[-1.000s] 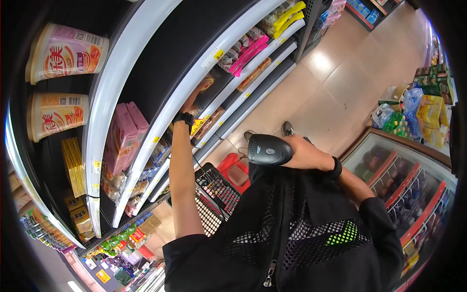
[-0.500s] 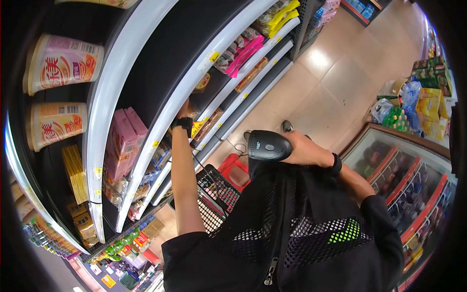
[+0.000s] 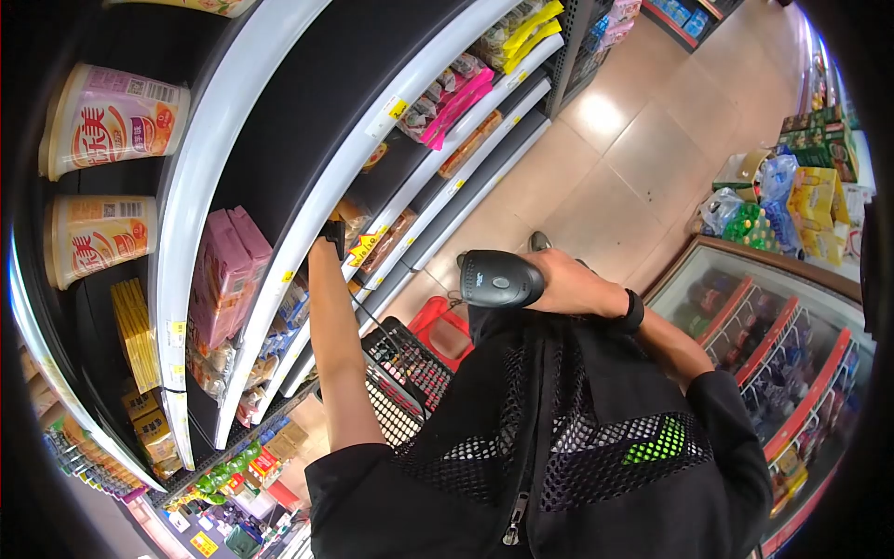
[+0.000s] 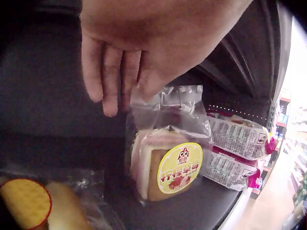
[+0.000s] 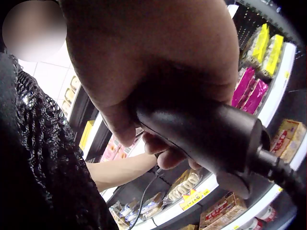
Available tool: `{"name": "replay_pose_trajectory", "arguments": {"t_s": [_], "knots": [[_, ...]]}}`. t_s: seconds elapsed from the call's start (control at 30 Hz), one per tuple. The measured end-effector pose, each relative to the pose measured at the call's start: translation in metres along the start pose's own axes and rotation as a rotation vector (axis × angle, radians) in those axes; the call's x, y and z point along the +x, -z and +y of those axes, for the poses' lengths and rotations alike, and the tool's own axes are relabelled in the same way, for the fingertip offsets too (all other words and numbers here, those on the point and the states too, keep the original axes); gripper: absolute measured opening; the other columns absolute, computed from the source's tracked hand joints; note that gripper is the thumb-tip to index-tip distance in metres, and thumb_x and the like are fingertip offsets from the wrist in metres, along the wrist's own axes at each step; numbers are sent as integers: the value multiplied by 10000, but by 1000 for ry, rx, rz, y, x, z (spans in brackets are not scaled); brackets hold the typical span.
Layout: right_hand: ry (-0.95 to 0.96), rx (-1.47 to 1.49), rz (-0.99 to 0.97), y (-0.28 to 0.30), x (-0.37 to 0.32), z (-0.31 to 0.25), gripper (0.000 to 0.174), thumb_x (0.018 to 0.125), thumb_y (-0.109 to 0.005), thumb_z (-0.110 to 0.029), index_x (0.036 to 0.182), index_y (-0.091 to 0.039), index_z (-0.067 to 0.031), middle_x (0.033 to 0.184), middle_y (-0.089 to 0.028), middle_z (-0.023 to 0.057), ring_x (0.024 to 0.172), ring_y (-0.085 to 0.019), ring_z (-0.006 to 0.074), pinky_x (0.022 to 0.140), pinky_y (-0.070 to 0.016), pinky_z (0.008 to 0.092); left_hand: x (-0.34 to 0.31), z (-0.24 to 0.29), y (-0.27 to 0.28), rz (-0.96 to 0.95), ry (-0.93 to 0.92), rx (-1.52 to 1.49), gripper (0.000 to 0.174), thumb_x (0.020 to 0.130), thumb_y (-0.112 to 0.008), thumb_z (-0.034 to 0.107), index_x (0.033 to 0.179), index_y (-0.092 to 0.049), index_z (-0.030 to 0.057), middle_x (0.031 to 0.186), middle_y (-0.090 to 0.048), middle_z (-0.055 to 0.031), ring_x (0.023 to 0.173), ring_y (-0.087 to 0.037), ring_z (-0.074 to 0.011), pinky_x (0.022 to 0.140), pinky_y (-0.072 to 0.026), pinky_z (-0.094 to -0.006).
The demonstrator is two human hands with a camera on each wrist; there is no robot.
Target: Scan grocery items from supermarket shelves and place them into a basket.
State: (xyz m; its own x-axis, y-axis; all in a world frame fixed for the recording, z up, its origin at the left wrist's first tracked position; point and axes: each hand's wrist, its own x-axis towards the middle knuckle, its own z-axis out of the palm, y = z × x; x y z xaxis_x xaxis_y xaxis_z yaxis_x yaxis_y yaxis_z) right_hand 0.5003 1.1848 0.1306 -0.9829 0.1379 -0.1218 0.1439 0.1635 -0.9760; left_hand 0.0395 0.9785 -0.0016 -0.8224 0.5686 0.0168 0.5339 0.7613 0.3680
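My left hand (image 4: 158,33) reaches into a dark shelf, its thumb and fingertips pinching the crimped top of a clear bag of sliced bread (image 4: 165,163). A round yellow label with strawberries faces out from that bag. In the head view the shelf edge hides this hand; the forearm (image 3: 337,345) and a black wristband show. My right hand (image 3: 582,284) grips the handle of a black barcode scanner (image 3: 503,279) in front of the body, and a coiled cord leaves the handle's end in the right wrist view.
Another bagged bread with a round yellow label (image 4: 26,203) lies lower left on the shelf; two white-and-pink packs (image 4: 235,153) stand at right. A black shopping basket (image 3: 410,368) is below the left arm. A glass-topped freezer (image 3: 703,270) stands at right, cup drinks (image 3: 116,121) at upper left.
My left hand has drawn back toward me along the shelf, away from a yellow-labelled pack that stays there. The right hand keeps its grip on the scanner, shifting slightly left in view.
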Motion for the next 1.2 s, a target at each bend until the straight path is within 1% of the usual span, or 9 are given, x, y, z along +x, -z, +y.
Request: {"name": "replay_pose_trajectory", "arguments": {"t_s": [0.47, 0.6, 0.77, 0.87, 0.93, 1.0, 1.03, 1.13, 1.2], "knots": [[-2, -24, -48, -5, -3, 2, 352, 730, -747, -195, 995, -639, 11, 882, -674, 206, 786, -654, 369, 708, -517, 402, -55, 73, -1, 51, -37, -88, 636, 953, -528, 425, 1432, -365, 40, 1485, -377, -207, 1302, -431, -404, 1088, -324, -497], [-49, -51, -175, -11, 3, 8, 431, 741, -735, -234, 1081, -626, 8, 915, -676, 214, 834, -659, 367, 745, -516, 409, -116, 110, -16, 355, -50, 191, 745, 898, -604, 416, 1426, -339, -38, 1382, -433, -314, 1272, -405, -474, 1078, -312, -500], [50, -11, -196, -33, 16, 18, 406, 724, -752, -199, 1024, -637, 50, 856, -668, 228, 783, -682, 298, 703, -506, 379, -212, 114, -17, 267, -133, -108, 318, 879, -651, 214, 1123, -597, 17, 1095, -608, -202, 994, -567, -393, 862, -456, -460], [-80, -128, -368, -46, 32, 15, 375, 721, -750, -201, 979, -641, 49, 849, -668, 225, 775, -675, 319, 707, -501, 389, -278, 82, -11, 137, 18, -132, 202, 905, -616, 221, 1023, -619, 56, 981, -638, -174, 934, -599, -360, 797, -483, -448], [-43, -150, -438, -68, 54, 0, 353, 718, -747, -206, 941, -638, 44, 844, -667, 222, 767, -659, 354, 708, -496, 404, -347, 38, -15, 81, 383, -110, 215, 916, -605, 249, 1053, -598, 84, 796, -643, -178, 768, -635, -374, 667, -500, -462], [-64, -225, -494, -75, 50, -6, 481, 746, -707, -250, 1157, -615, -18, 994, -654, 243, 950, -618, 411, 797, -502, 438, -375, 16, -9, 75, 471, -49, 202, 933, -581, 270, 1032, -593, 93, 764, -647, -188, 730, -641, -389, 629, -498, -467], [38, -190, -398, -95, 50, 7, 337, 719, -738, -204, 935, -637, 33, 848, -662, 223, 775, -635, 396, 710, -492, 415, -418, -10, -5, 230, 487, -80, 188, 934, -594, 275, 1021, -599, 108, 690, -639, -129, 627, -614, -333, 549, -456, -416], [-20, -268, -502, -137, 58, 0, 361, 715, -747, -210, 962, -641, 31, 848, -663, 222, 814, -644, 397, 734, -499, 411, -475, -67, 15, 147, 902, -145, 210, 945, -560, 296, 984, -599, 94, 767, -680, -150, 705, -664, -360, 604, -487, -462], [-46, -263, -525, -151, 57, -1, 361, 718, -754, -203, 967, -641, 33, 852, -669, 215, 833, -650, 388, 751, -504, 402, -503, -96, 4, 207, 913, -77, 228, 943, -551, 310, 995, -610, 96, 804, -687, -157, 749, -669, -359, 638, -493, -465]]}}
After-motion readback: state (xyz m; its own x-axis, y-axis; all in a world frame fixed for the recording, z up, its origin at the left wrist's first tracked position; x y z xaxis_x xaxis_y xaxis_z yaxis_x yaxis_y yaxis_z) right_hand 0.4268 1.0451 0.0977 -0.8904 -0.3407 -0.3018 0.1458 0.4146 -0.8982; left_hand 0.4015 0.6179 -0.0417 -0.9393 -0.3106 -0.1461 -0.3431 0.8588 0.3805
